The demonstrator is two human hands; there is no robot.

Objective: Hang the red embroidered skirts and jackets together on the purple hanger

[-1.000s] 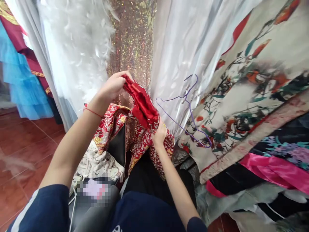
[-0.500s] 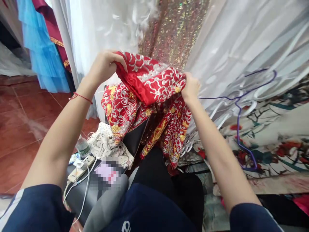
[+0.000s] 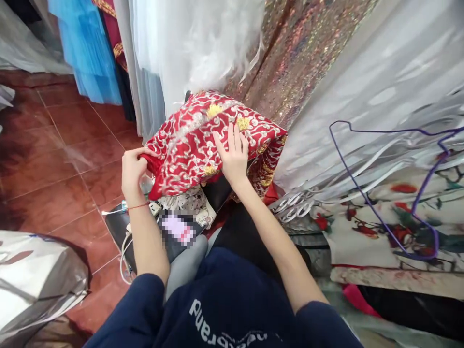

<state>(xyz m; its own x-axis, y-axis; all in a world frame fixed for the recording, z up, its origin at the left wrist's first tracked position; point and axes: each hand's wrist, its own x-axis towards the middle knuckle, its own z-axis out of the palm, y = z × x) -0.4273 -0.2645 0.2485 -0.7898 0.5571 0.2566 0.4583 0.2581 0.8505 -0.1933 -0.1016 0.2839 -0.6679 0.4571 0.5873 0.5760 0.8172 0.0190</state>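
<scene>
Head view: red cloth with silver and gold swirls, folded into a fat bundle, sitting on top of the black chair. Long side running from low near the left hand up and away to a blunt corner by the silver satin. Left hand pinching the near left edge of the red cloth, fingers curled shut on it, red string on the wrist. Right hand lying flat on top of the red cloth, fingers spread wide, pressing down, not gripping.

Behind the red cloth: fluffy white dress and sparkly gold fabric, both very close, almost touching the far edge. Right of the red cloth: silver satin right up against it, then a purple wire hanger lying on flowered fabric. Under the near edge: small white patterned cloth. Left of the red cloth: bare brown floor tiles, lots of room. Far left of the red cloth, up high: blue frilly skirt.
</scene>
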